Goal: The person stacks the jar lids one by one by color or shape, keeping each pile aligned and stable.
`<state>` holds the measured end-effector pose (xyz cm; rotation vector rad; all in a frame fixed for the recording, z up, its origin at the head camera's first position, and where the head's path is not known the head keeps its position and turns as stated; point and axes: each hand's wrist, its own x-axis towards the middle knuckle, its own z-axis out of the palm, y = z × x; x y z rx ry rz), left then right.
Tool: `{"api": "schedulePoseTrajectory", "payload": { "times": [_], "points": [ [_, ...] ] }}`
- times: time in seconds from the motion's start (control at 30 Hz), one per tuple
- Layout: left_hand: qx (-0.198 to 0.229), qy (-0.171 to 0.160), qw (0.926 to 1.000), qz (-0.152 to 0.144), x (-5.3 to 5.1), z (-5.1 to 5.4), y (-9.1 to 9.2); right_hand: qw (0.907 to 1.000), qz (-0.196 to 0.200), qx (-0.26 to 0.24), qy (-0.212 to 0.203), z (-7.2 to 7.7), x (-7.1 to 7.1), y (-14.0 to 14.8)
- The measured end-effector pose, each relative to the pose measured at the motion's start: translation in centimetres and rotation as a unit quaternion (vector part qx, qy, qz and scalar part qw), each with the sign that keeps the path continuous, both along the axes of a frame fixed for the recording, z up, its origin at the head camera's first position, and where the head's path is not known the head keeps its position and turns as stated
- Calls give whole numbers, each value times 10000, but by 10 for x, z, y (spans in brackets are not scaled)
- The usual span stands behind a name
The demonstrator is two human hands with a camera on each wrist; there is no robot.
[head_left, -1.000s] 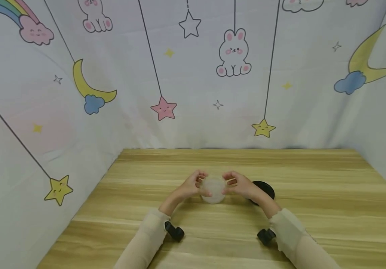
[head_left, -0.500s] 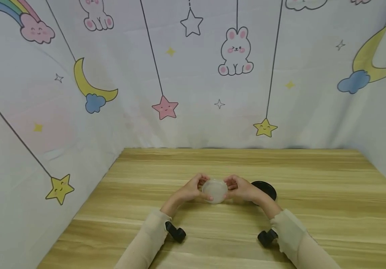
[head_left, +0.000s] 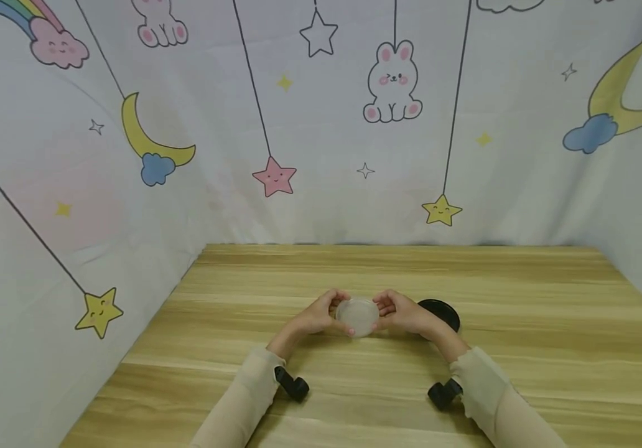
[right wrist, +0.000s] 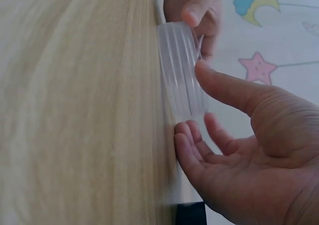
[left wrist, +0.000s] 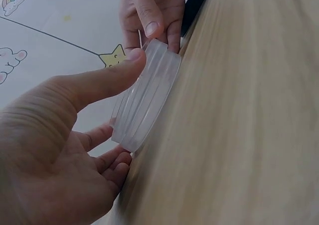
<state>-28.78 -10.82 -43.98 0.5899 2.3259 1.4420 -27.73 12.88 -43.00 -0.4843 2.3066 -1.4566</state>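
Observation:
A round, shallow, translucent plastic container [head_left: 358, 317] with ridged sides sits on the table between the hands. In the left wrist view, a thin clear rim stands along the upper face of the container [left wrist: 148, 98]. My left hand [head_left: 319, 313] holds its left side, thumb at the near upper edge and fingers curled around the far side. From the right, my right hand [head_left: 402, 313] holds the opposite edge in the same way. The right wrist view shows the right thumb [right wrist: 234, 88] against the upper rim and fingertips at the lower side.
A black round dish-like object [head_left: 441, 314] lies on the wooden table [head_left: 276, 267], partly hidden behind the right wrist. A printed cloth [head_left: 321, 124] hangs along the back and sides. Black wrist cameras [head_left: 293, 386] are worn on both forearms.
Both hands have closed in on the container's edges since a second ago, their fingers now against its rim. Over the last half second they barely move.

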Motion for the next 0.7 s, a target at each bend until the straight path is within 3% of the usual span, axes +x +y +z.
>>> {"api": "schedulePoseTrajectory", "payload": {
  "times": [0.7],
  "points": [
    [-66,71,9998,-175,-1,1,-2,10000,-23,-86,10,1,0,-1]
  ]
}}
